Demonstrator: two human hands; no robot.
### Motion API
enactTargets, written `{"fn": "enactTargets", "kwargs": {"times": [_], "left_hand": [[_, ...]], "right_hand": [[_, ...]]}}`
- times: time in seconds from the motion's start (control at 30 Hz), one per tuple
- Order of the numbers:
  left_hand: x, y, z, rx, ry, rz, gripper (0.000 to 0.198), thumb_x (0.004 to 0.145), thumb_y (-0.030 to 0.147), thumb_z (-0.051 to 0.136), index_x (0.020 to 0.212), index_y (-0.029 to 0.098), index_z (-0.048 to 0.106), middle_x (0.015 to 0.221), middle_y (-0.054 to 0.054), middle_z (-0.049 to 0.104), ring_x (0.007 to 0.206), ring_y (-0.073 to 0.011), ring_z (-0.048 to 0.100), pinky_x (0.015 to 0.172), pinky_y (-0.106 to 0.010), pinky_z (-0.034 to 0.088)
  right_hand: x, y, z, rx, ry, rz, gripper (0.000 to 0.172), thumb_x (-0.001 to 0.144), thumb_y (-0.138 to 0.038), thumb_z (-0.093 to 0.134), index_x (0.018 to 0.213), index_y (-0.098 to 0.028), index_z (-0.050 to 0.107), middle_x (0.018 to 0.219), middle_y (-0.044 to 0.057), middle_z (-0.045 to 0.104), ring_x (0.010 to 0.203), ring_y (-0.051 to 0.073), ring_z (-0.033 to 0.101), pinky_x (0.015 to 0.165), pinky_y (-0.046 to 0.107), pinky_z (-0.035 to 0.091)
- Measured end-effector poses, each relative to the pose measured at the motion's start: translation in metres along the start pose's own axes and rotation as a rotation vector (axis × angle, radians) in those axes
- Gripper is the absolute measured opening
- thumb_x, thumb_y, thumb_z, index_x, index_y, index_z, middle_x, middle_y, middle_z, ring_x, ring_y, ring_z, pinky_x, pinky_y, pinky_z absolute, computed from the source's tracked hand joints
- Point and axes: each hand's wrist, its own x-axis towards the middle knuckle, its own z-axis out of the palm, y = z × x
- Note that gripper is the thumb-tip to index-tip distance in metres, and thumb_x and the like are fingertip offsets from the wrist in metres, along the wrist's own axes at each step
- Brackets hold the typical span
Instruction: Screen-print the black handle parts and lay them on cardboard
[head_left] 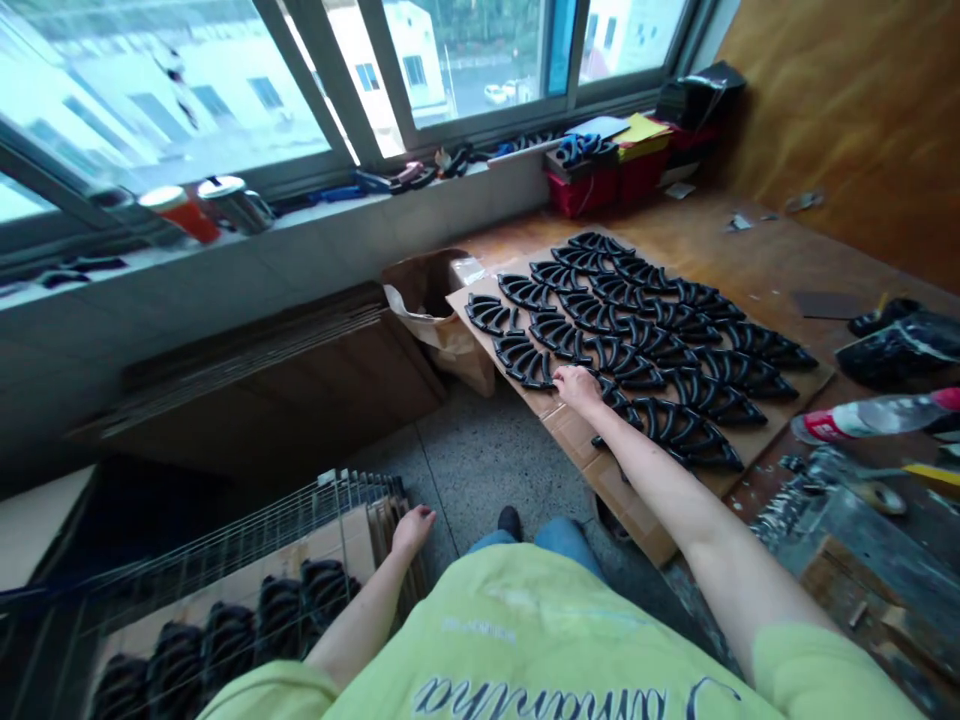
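Observation:
My right hand (576, 388) reaches to the near edge of a cardboard sheet (577, 435) on the table. Its fingers are closed at the end of a black curved part; the hand partly hides what they grip. Around it, rows of fan-shaped, ribbed black parts (562, 335) cover the sheet. My left hand (414, 530) hangs low beside a wire cage (330, 500), apart from the table. Its fingers are drawn together, with nothing visible in them. More black parts (229, 640) stand in a row inside the cage against cardboard.
A paper sack (442, 330) stands between the table and stacked flat cardboard (277, 390). On the table's right lie a plastic bottle (874, 415), a tape roll (879, 497) and metal pieces. Red bins (581, 190) sit at the back. Cups (232, 205) stand on the windowsill.

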Motion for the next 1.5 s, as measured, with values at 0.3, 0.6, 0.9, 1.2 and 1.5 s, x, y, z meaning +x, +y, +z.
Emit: {"fn": "enactTargets", "kwargs": {"times": [0.3,0.6,0.9,1.2,1.5], "left_hand": [[0.047,0.015,-0.030,-0.123,0.015,-0.081,0.031,0.092,0.036,0.052,0.109,0.018,0.070,0.116,-0.010,0.072,0.111,-0.0228,0.066,0.093,-0.027,0.046],[0.106,0.096,-0.105,-0.173,0.093,-0.045,0.023,0.088,0.032,0.058,0.099,0.017,0.073,0.107,-0.010,0.075,0.103,-0.0210,0.069,0.085,-0.025,0.048],[0.174,0.213,-0.201,-0.293,0.387,0.119,0.044,0.097,0.044,0.036,0.121,0.019,0.063,0.121,-0.011,0.069,0.111,-0.0235,0.064,0.093,-0.031,0.048],[0.177,0.348,-0.302,-0.668,0.294,0.576,0.049,0.092,0.054,0.043,0.099,0.012,0.068,0.092,-0.010,0.072,0.085,-0.0189,0.066,0.080,-0.029,0.051],[0.089,0.399,-0.283,-0.972,-0.523,0.541,0.055,0.070,0.069,0.066,0.083,0.015,0.063,0.065,0.001,0.056,0.060,-0.0097,0.058,0.055,-0.020,0.049]], "right_hand": [[0.075,-0.015,0.016,-0.090,-0.073,0.101,0.041,0.091,-0.032,0.054,0.129,-0.016,0.049,0.109,0.017,0.068,0.105,0.028,0.062,0.087,0.038,0.045],[0.087,0.001,0.002,0.138,-0.128,0.256,0.061,0.080,-0.021,0.053,0.140,-0.020,0.041,0.101,0.015,0.070,0.097,0.030,0.067,0.082,0.040,0.048],[0.034,0.065,0.000,0.931,0.185,0.320,0.059,0.070,-0.028,0.062,0.128,-0.021,0.058,0.091,0.002,0.069,0.069,0.016,0.064,0.066,0.032,0.057],[0.038,0.018,-0.026,0.896,0.633,0.363,0.025,0.082,-0.035,0.063,0.098,-0.018,0.071,0.105,0.009,0.068,0.097,0.022,0.065,0.084,0.038,0.058],[0.124,-0.082,-0.010,0.476,0.756,-0.024,0.033,0.092,-0.013,0.047,0.116,-0.018,0.068,0.109,0.011,0.068,0.104,0.021,0.064,0.095,0.038,0.054]]}}
